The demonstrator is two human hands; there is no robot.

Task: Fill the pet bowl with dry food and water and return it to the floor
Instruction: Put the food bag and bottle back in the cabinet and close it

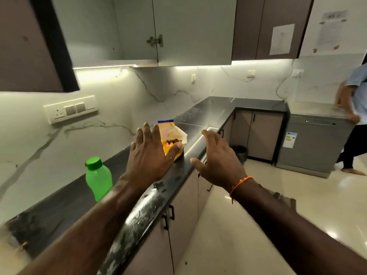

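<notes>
On the dark countertop (65,197) a green bottle (98,178) stands left of the outstretched left hand (151,155), and a yellow food bag (171,138) stands upright just beyond that hand's fingers, near the counter's front edge. Behind and to the right of the bag the counter runs bare to the corner under the upper cabinets (194,30). The right hand (216,161) hangs off the counter's edge over open floor (258,215), with a small bin (240,153) and a second person (355,116) farther off.

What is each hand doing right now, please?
Left hand: open, fingers spread, reaching at the food bag, not gripping it.
Right hand: open, holding nothing.
</notes>
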